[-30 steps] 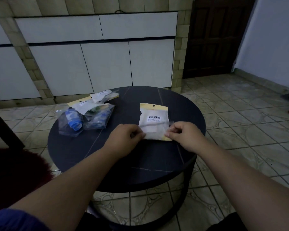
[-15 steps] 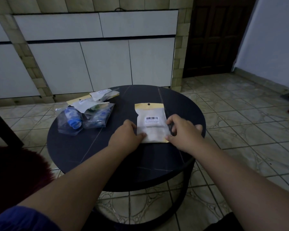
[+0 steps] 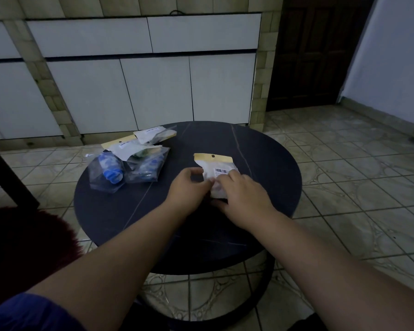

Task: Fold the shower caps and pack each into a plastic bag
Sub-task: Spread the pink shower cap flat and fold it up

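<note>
A white plastic bag with a yellow header strip and a barcode label lies on the round dark table, right of centre. My left hand pinches the bag's left edge. My right hand lies over the bag's lower half and covers it, fingers curled onto the plastic. A pile of packed bags sits at the table's back left; blue and green shower caps show through the clear plastic.
White cupboard doors run along the wall behind the table. A dark wooden door stands at the back right. Tiled floor surrounds the table. A dark red fuzzy seat is at my left.
My right hand has slid left from the bag's right edge onto its lower half. My left hand stays at the left edge. The bag has shifted slightly on the table.
</note>
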